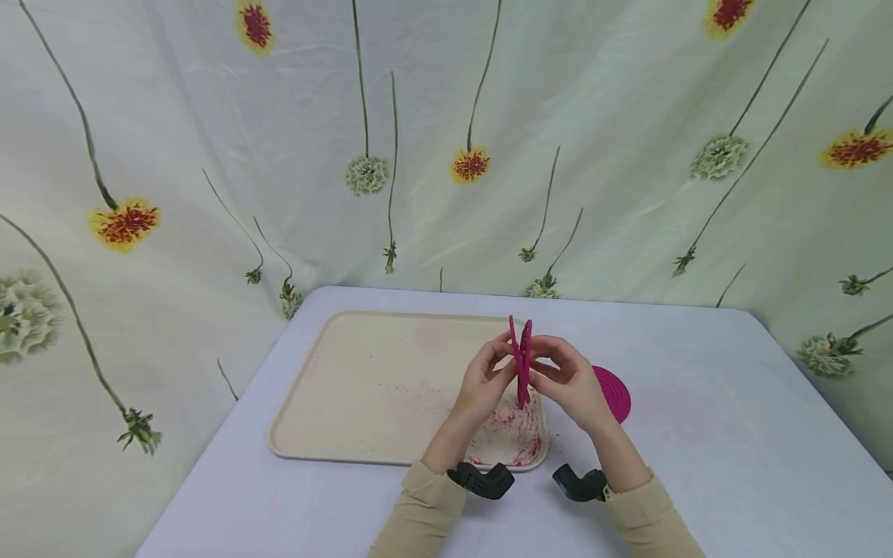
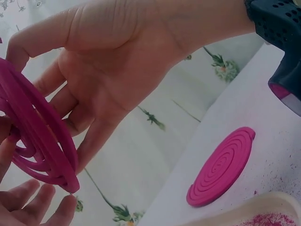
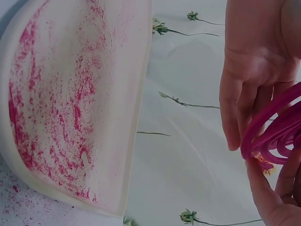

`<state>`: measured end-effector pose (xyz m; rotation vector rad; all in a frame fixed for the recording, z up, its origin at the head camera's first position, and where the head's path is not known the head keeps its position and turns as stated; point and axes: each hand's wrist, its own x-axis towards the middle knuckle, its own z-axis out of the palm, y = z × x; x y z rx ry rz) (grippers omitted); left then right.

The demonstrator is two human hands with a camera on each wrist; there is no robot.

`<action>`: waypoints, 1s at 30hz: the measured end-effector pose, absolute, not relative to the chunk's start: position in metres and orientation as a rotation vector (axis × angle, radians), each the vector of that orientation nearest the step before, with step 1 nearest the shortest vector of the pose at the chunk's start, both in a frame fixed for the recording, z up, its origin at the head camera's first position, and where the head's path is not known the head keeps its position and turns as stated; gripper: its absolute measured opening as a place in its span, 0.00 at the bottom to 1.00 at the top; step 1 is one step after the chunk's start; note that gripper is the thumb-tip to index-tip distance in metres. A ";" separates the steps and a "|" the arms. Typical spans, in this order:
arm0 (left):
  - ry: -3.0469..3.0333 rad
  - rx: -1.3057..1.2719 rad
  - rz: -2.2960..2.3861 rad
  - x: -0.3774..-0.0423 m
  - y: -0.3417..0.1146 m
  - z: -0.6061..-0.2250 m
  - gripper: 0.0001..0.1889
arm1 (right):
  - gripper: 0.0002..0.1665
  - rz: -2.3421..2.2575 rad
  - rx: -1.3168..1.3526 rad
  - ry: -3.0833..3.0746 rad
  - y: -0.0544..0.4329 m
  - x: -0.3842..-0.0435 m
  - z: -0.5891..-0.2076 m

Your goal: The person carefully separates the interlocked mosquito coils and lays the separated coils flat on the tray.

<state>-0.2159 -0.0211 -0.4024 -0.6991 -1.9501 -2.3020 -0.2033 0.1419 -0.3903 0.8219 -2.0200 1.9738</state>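
Both hands hold a pink spiral coil (image 1: 520,360) upright above the near right corner of a beige tray (image 1: 349,387). It looks like two interlocked spirals, spread slightly apart at the top. My left hand (image 1: 498,364) pinches it from the left and my right hand (image 1: 544,364) from the right. In the left wrist view the coil (image 2: 42,141) lies against the right hand's fingers (image 2: 70,117), with the left fingertips (image 2: 28,207) below it. The right wrist view shows the coil (image 3: 273,127) between both hands.
A second pink spiral disc (image 1: 614,391) lies flat on the pale table (image 1: 698,465), just right of my hands. Pink dust is smeared over the tray's near right corner (image 3: 70,94) and the table beside it. A flowered cloth hangs behind.
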 end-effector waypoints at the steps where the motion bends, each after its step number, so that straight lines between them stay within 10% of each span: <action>1: -1.944 -0.692 -2.310 -0.216 -0.021 -0.403 0.09 | 0.26 1.978 0.822 -2.014 0.142 -0.203 -0.390; 30: -2.056 -0.921 -2.072 -0.203 -0.029 -0.383 0.09 | 0.25 1.942 0.910 -2.019 0.148 -0.206 -0.393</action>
